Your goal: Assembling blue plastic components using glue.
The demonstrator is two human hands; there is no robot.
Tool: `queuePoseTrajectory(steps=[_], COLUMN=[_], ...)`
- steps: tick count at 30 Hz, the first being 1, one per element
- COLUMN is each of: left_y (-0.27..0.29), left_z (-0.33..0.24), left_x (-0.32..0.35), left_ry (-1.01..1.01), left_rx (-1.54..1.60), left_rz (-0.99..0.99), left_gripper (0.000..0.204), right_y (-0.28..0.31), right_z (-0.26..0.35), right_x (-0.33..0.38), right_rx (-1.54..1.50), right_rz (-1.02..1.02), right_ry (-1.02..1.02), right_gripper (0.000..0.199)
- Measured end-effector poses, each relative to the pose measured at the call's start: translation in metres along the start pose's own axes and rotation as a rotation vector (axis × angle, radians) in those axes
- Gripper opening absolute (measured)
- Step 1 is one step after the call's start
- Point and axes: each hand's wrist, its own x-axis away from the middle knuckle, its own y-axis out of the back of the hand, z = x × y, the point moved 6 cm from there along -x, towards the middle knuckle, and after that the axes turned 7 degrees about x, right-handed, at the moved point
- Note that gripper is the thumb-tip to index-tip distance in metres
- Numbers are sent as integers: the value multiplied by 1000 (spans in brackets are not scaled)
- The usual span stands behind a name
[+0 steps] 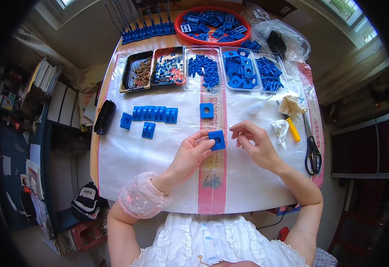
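Left hand pinching a blue square plastic block with a round centre hole between thumb and fingers, held just above the middle of the surface. Right hand just beside the block, fingers loosely curled and holding nothing visible, tips pointed toward the piece.

Toward the far edge from the hands, a second blue holed block lying alone on the pink centre strip of the clear plastic sheet. Toward the left edge, a row of joined blue blocks, apparently finished work, with a single holed block at its left end and a ribbed blue piece just in front. Judging by this, a handful done and most of the supply untouched.

Along the far edge, trays still well stocked: brown pins, mixed small hardware, small blue clips, blue square frames, more blue clips. Beyond them, a red bowl heaped with blue parts and a rack of upright wire pieces on blue bases.

At the right edge, scissors, a yellow-handled tool and crumpled tissue. At the left edge, a black case.
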Motion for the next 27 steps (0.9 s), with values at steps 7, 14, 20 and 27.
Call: queuePoseTrajectory(steps=[7, 14, 20, 27], left_y=[0, -7, -5, -7], left_z=[2, 0, 1, 4], left_x=[1, 5, 4, 4], left_ry=[-3, -28, -27, -29], left_rx=[-27, -54, -58, -93], left_rz=[30, 52, 80, 106], left_gripper=[31, 35, 36, 38], right_y=[-17, -22, -23, -25], right_z=[-26, -21, -27, -19], right_x=[0, 5, 6, 6], right_rx=[-330, -270, -259, -338], right_rz=[18, 43, 45, 38], right_ry=[-80, 60, 27, -15], right_gripper=[19, 21, 20, 13])
